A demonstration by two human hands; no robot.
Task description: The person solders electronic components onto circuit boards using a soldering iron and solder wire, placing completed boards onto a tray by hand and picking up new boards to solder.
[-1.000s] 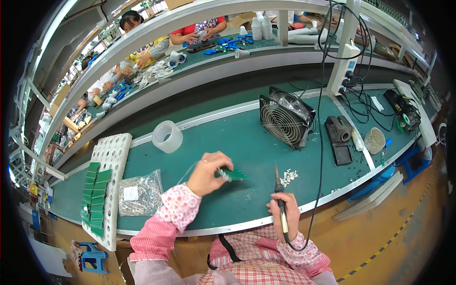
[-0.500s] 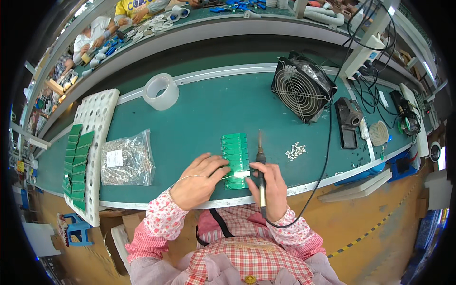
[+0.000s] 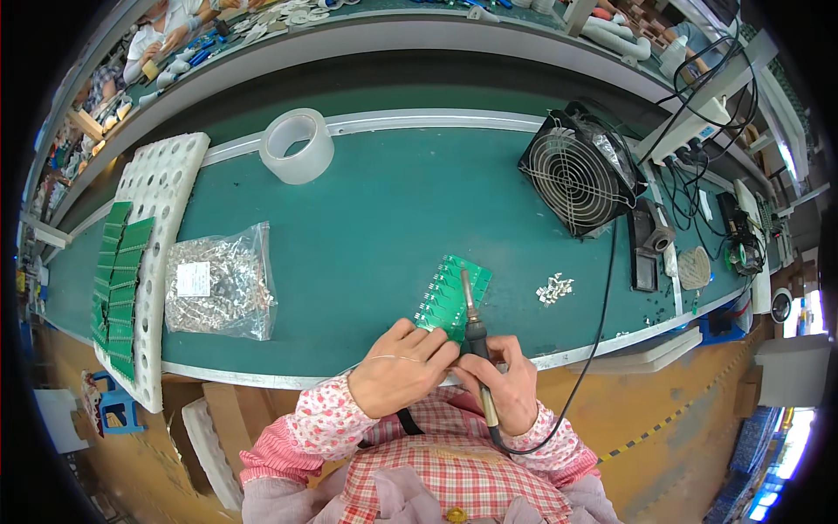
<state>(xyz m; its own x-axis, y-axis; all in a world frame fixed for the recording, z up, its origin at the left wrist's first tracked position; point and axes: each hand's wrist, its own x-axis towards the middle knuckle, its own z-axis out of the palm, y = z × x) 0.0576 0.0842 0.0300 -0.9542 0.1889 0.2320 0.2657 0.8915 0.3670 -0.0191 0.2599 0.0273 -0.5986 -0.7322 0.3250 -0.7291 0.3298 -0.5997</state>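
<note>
A green circuit board panel (image 3: 451, 294) lies slanted near the front edge of the table, a row of small metal parts along its left edge. My left hand (image 3: 404, 367) has its fingers curled round the board's near end, which they partly hide. Across the back of that hand runs a thin solder wire (image 3: 393, 356). My right hand (image 3: 504, 384) is closed on a soldering iron (image 3: 476, 336). The iron's tip points away from me, over the board's right part; whether it touches cannot be told. A small pile of white-and-metal parts (image 3: 554, 289) lies to the right.
A black fan (image 3: 572, 175) and an iron stand (image 3: 648, 249) stand at the right; the iron's cord (image 3: 602, 323) loops past them. A tape roll (image 3: 297, 147), a bag of metal parts (image 3: 220, 284) and a white foam tray (image 3: 170, 188) with stacked green boards (image 3: 122, 288) are left.
The board has turned, its far end swinging right, and has come nearer. Both hands have drawn closer to me; the left has moved right. The iron has come down toward me and tilts left.
</note>
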